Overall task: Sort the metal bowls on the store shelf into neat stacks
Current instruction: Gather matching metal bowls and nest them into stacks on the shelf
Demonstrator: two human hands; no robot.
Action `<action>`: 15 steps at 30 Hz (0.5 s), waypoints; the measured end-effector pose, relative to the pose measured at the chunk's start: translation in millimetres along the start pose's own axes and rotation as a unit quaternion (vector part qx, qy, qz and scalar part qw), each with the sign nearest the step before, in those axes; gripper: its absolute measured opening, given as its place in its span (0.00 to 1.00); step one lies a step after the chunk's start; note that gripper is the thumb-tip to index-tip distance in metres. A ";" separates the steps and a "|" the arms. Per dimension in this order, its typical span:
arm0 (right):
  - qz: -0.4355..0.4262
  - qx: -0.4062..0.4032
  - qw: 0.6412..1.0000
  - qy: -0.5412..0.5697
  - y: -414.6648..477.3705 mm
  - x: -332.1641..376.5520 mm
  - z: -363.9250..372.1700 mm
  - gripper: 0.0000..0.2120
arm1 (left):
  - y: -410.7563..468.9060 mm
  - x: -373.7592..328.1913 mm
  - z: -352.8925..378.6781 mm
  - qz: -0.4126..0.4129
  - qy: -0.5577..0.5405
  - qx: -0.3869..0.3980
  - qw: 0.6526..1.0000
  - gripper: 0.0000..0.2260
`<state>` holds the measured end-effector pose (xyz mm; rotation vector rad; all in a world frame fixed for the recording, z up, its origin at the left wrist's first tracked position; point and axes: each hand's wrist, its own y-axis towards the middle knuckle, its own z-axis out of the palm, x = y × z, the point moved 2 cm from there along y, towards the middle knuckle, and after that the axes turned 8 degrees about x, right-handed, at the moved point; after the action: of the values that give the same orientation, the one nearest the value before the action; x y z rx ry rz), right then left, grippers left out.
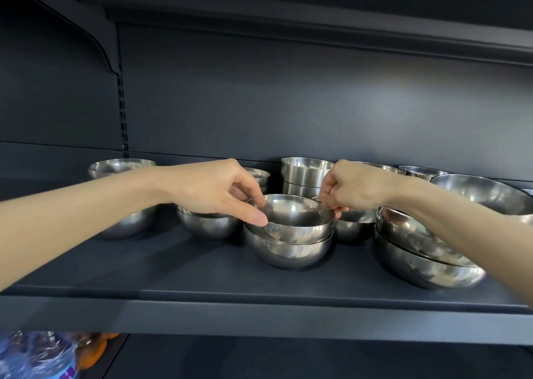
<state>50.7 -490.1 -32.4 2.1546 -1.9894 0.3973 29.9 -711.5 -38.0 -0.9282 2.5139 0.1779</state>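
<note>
I start with the dark shelf (pixel 178 274), which carries every bowl. Biggest are the two wide bowls (pixel 418 251) nested at a tilt on the right, holding nothing but each other. Mid-shelf sits the centre stack (pixel 288 246), where the top bowl (pixel 297 220) rests slightly askew inside a rounder one; both look empty. My left hand (pixel 213 188) pinches its near-left rim, thumb outside, and my right hand (pixel 354 188) is closed on the far-right rim. I judge it light, stiff and slick, so opposite rim edges are the sensible hold. Smaller straight-sided cups (pixel 305 173) stand stacked behind.
</note>
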 end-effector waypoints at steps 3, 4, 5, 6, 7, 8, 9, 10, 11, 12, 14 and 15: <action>0.001 -0.008 1.000 -0.007 0.2 0.4 0.1 0.07 | 0.8 1.3 1.5 -0.008 0.010 -0.009 1.000 0.20; 0.001 -0.009 1.000 -0.009 -0.1 0.7 0.1 0.06 | 0.8 0.7 1.9 -0.008 0.017 -0.013 1.000 0.21; 0.001 -0.010 1.000 -0.011 -0.4 0.8 0.3 0.06 | 0.7 -0.3 2.4 -0.009 0.025 -0.015 1.000 0.22; 0.001 -0.010 1.000 -0.013 -0.7 0.9 0.5 0.06 | 0.2 -1.7 2.7 -0.010 0.031 -0.015 0.999 0.23; 0.001 -0.009 1.000 -0.014 -0.9 1.0 0.6 0.06 | -0.2 -2.7 2.7 -0.014 0.034 -0.015 0.999 0.25; 0.001 -0.008 1.000 -0.014 -1.3 1.4 0.7 0.06 | -0.9 -3.6 2.7 -0.018 0.036 -0.012 0.999 0.26; 0.002 -0.006 1.000 -0.015 -1.2 1.8 0.6 0.06 | -1.6 -4.3 2.5 -0.022 0.038 -0.009 0.999 0.26; 0.003 -0.005 1.000 -0.018 -1.4 2.1 0.3 0.06 | -1.6 -4.6 2.3 -0.025 0.039 -0.005 0.999 0.26; 0.004 -0.005 1.000 -0.022 -1.1 2.2 0.0 0.06 | -1.3 -5.1 2.3 -0.026 0.039 -0.002 0.999 0.25; 0.005 -0.005 1.000 -0.025 -1.4 2.2 -0.2 0.06 | -1.0 -5.3 2.2 -0.026 0.041 0.000 0.999 0.23; 0.006 -0.004 1.000 -0.028 -1.8 2.1 -0.6 0.06 | 0.4 -4.3 1.6 -0.026 0.041 -0.002 0.999 0.19; 0.006 0.000 1.000 -0.026 -2.0 2.1 -0.6 0.06 | 0.9 -2.6 1.0 -0.025 0.038 -0.002 0.999 0.18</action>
<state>52.8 -491.8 -31.0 2.1753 -2.0319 0.3466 31.3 -709.0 -37.7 -1.0177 2.5573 0.1352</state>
